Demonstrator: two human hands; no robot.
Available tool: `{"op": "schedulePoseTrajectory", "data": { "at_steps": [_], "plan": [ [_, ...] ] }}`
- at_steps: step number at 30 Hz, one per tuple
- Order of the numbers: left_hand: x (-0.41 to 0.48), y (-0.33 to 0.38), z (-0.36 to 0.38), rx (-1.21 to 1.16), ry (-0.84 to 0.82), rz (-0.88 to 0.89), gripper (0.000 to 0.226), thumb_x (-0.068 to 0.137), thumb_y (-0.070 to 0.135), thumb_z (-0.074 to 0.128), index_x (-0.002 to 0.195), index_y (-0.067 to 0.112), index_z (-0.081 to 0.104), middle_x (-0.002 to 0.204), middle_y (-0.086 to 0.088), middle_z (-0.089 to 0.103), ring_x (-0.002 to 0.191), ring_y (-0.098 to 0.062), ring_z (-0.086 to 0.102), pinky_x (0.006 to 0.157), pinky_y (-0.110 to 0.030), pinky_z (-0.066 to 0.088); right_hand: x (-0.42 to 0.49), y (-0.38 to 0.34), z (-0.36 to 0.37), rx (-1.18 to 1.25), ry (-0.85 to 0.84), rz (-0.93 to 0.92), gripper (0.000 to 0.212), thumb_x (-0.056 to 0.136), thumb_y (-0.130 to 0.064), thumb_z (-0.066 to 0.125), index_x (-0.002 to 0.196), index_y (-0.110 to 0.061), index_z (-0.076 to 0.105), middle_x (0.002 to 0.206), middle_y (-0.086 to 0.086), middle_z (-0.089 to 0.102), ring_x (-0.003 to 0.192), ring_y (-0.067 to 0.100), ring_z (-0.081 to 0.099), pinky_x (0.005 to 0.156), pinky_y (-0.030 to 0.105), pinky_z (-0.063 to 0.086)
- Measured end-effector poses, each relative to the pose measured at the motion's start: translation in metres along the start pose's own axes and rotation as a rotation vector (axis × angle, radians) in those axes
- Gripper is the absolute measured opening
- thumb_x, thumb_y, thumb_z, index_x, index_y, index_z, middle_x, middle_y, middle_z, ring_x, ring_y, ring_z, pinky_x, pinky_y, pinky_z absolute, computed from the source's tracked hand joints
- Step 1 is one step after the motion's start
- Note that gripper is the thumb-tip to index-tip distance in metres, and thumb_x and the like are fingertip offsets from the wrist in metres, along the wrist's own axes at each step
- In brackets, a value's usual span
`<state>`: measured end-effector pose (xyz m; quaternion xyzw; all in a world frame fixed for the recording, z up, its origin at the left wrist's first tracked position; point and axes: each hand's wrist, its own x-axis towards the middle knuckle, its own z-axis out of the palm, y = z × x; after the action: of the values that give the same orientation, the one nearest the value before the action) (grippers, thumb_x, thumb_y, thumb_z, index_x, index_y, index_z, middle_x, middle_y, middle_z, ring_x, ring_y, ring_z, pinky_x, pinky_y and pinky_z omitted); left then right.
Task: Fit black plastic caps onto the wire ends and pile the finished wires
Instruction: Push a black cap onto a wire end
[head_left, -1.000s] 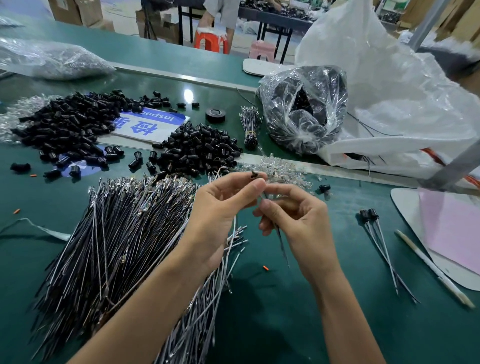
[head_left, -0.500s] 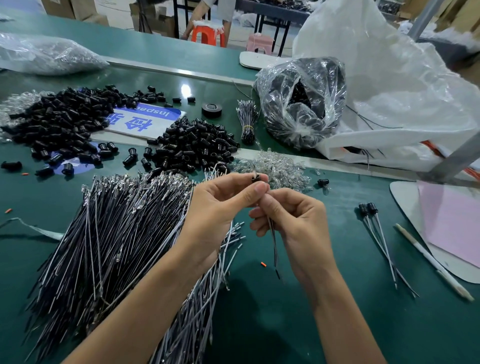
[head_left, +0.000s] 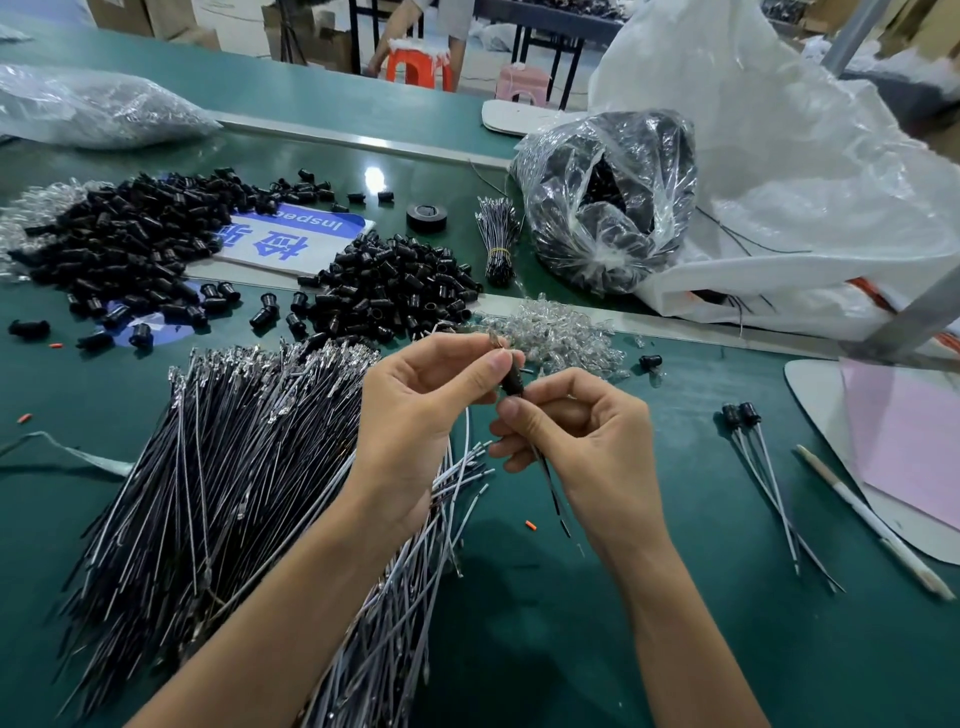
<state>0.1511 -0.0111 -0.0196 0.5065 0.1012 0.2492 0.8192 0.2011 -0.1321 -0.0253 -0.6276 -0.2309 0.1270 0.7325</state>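
2 hands together: your left hand (head_left: 415, 415) pinches the black cap (head_left: 511, 383), your right hand (head_left: 587, 447) the wire (head_left: 553, 499) just below, steadying the fit.

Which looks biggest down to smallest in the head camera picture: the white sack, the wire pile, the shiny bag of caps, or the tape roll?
1. the white sack and the wire pile: about alike, and the pile is nearer, so unsure
2. the shiny bag of caps
3. the tape roll
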Motion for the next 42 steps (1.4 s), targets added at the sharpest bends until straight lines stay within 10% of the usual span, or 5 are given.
{"op": "schedulePoseTrajectory", "data": {
  "at_steps": [42],
  "plan": [
    [0.0044,-0.0060,-0.0046,0.063,-0.022,0.108,0.006,0.075,0.017,0.071,0.080,0.018,0.073,0.079,-0.003,0.074,0.073,-0.013,0.067,0.069,-0.025,0.058,-0.0007,0.0077,-0.0031,-0.202,0.036,-0.123,0.015,0.085,-0.008,0.071,0.076,-0.014,0.061,0.071,0.005,0.073,0.058,0.021,0.070,0.055,0.024,0.053]
  ]
}}
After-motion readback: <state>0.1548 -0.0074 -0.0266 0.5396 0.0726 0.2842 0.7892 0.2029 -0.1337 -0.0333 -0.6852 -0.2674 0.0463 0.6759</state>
